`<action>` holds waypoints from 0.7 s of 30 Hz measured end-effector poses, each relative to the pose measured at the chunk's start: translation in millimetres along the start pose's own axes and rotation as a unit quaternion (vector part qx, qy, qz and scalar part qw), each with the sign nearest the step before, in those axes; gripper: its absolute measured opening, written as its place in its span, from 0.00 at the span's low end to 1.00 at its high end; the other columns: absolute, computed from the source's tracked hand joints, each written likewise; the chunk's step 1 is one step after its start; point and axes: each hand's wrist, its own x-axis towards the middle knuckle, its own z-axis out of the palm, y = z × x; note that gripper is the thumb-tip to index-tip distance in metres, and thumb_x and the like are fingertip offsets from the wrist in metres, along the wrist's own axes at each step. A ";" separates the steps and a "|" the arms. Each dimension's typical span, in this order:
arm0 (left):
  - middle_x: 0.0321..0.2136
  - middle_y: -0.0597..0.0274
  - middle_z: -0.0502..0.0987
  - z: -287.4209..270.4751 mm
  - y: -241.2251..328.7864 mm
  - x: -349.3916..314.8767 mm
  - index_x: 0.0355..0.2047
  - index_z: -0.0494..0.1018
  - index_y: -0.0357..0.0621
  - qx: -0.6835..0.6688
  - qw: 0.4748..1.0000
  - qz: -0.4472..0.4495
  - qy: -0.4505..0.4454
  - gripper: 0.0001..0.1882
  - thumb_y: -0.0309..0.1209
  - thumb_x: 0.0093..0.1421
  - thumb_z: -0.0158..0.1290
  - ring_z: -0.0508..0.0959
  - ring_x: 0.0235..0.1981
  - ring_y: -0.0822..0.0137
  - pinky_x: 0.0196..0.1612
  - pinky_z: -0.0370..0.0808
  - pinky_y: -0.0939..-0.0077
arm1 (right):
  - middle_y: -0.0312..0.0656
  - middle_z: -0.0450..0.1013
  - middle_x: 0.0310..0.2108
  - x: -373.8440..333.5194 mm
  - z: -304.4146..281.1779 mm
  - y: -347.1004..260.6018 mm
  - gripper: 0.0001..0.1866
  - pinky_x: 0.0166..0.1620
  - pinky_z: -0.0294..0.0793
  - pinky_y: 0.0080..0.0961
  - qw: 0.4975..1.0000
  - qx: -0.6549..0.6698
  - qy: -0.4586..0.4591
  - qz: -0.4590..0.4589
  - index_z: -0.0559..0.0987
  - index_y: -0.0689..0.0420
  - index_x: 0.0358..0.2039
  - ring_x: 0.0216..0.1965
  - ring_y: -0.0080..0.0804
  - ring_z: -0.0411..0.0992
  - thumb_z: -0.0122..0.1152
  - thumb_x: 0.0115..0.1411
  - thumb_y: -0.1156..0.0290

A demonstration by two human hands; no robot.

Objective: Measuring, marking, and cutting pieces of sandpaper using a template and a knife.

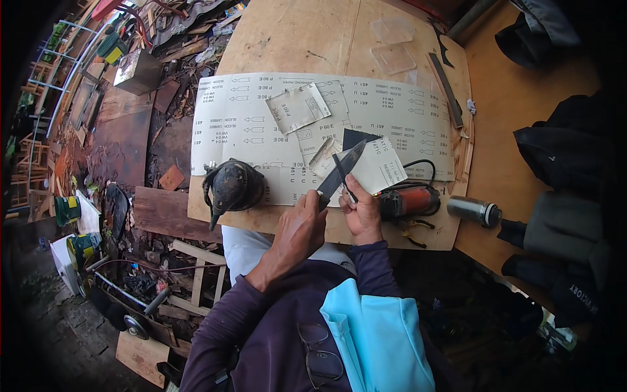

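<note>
My left hand (300, 227) is closed round the handle of a knife (353, 157), whose dark blade points up and away to the right. In my right hand (361, 212) is a thin dark rod (336, 159) that crosses the blade; whether the two touch I cannot tell. Under and beyond the hands lies a large sheet of sandpaper (225, 145), printed backing up. On it are a folded sandpaper piece (292, 112) and another cut piece (385, 166) close to the knife tip.
A dark, grimy rounded object (236, 186) sits at the board's left edge. To the right are a red-and-black power tool (411, 201), pliers (418, 235), a metal flask (471, 210) and a wooden strip (447, 90). Clear plastic pieces (395, 57) lie farther back. Scrap wood (166, 212) covers the left ground.
</note>
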 end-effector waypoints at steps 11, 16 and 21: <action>0.35 0.34 0.75 -0.1 -2.2 12.9 0.43 0.62 0.37 0.002 1.000 0.001 0.008 0.16 0.24 0.63 0.58 0.77 0.34 0.30 0.34 0.72 0.42 | 0.31 0.71 0.26 -14.8 2.1 14.4 0.11 0.18 0.55 0.18 0.998 -0.041 -0.044 0.019 0.76 0.53 0.41 0.15 0.16 0.61 0.69 0.63 0.79; 0.34 0.34 0.75 -10.2 -8.0 -0.9 0.43 0.61 0.36 -0.037 0.999 0.015 0.026 0.14 0.25 0.65 0.56 0.77 0.34 0.29 0.33 0.72 0.39 | 0.30 0.66 0.26 -11.9 1.8 -16.2 0.07 0.21 0.53 0.16 0.997 -0.057 -0.052 -0.009 0.74 0.54 0.41 0.17 0.15 0.55 0.65 0.68 0.75; 0.35 0.34 0.78 -74.1 -15.0 -13.7 0.52 0.64 0.31 -0.024 0.985 -0.035 0.167 0.16 0.23 0.68 0.55 0.82 0.36 0.36 0.37 0.78 0.53 | 0.27 0.65 0.25 2.7 -61.0 -96.8 0.06 0.20 0.52 0.17 0.985 -0.103 0.015 -0.139 0.76 0.52 0.41 0.17 0.13 0.54 0.66 0.68 0.71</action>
